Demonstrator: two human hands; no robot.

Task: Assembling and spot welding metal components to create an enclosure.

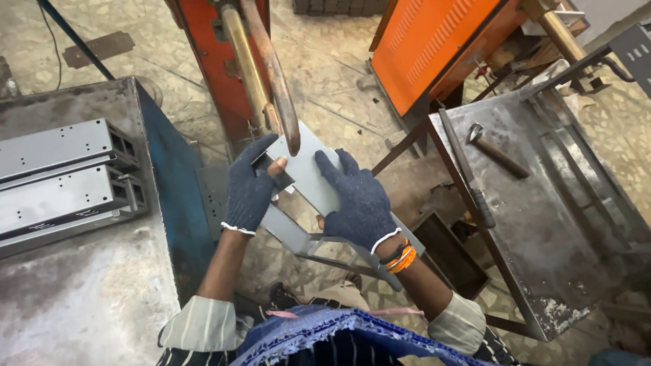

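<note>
Over speckled stone floor, knit-gloved left hand (249, 192) and right hand (357, 202) both clasp a flat grey sheet-metal bracket (306, 177)

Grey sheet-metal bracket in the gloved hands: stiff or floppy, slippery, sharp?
Probably stiff: the grey sheet-metal bracket has folded flanges and shows no sag between the left hand and right hand. Likely light for its size, being thin sheet. The smooth painted face could slip and the edges may be sharp; the knit gloves should help.

Single head-worn view, looking steeply down, close over the workshop floor (339, 88)
</note>
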